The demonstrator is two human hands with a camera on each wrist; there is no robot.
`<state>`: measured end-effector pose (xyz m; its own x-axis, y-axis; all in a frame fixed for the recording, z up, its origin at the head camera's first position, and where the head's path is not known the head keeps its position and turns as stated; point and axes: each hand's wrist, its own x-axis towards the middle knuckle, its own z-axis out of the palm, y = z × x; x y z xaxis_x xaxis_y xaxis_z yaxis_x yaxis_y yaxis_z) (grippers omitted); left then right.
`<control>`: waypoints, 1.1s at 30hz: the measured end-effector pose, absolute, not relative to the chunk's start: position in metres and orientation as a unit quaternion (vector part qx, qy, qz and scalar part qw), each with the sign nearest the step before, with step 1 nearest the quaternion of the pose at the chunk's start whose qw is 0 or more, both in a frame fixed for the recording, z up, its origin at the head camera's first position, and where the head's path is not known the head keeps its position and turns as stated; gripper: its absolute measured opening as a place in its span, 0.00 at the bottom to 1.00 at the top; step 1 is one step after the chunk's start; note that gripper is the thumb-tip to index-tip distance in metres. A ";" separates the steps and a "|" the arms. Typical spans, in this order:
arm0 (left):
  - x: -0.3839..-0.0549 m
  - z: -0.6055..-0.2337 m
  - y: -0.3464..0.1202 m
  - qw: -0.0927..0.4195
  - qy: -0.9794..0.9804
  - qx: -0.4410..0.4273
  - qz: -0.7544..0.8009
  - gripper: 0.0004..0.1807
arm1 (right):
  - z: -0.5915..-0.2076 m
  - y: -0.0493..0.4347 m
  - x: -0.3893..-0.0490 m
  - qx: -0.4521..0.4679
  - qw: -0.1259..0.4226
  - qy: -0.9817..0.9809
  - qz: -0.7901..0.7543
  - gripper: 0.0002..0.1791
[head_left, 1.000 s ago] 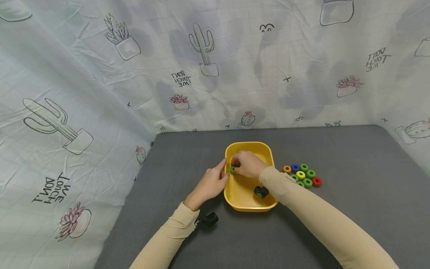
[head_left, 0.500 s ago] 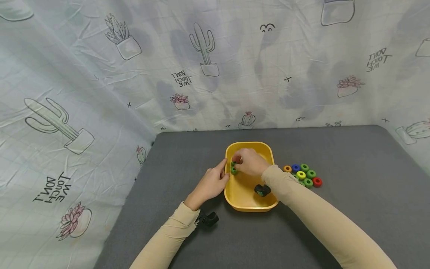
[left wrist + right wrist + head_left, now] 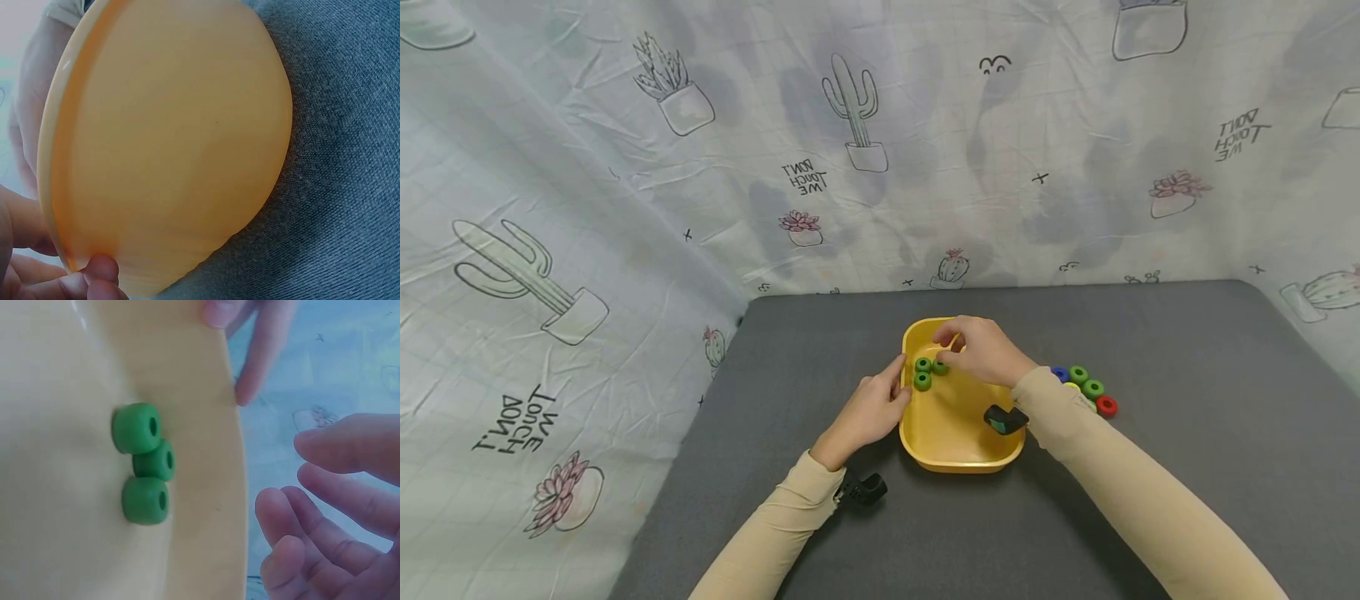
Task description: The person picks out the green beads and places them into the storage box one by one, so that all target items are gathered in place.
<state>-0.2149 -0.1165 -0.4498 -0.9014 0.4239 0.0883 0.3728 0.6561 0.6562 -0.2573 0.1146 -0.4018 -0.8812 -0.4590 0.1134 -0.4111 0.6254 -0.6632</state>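
Observation:
The yellow tray (image 3: 958, 433) stands on the grey table. Inside it, close to the left wall, three green beads (image 3: 922, 365) sit together with their holes upward. In the right wrist view, these green beads (image 3: 145, 501) touch one another. My left hand (image 3: 867, 410) holds the tray's left rim between thumb and fingers; in the left wrist view its curled fingertips (image 3: 101, 269) lie against the tray wall. Over the tray's far part, my right hand (image 3: 981, 348) hovers with loosely bent fingers and nothing between them.
Right of the tray lies a cluster of beads: a red bead (image 3: 1107, 406), a blue bead (image 3: 1060, 374), several green ones and a yellow one. My right sleeve (image 3: 1075, 425) hides part of the cluster. A printed curtain (image 3: 917, 208) hangs behind the table.
My right hand has lifted off the beads and moved a little right, uncovering all three green beads. The left hand stays on the rim.

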 end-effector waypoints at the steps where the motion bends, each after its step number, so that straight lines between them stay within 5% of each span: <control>1: -0.215 -0.450 -0.117 0.036 0.909 0.219 0.352 0.32 | -0.401 0.117 -0.256 -0.238 0.031 0.901 -0.362 0.15; 33: -0.213 -0.451 -0.118 0.043 0.901 0.223 0.369 0.33 | -0.391 0.219 -0.215 -0.170 -0.049 0.914 -0.364 0.15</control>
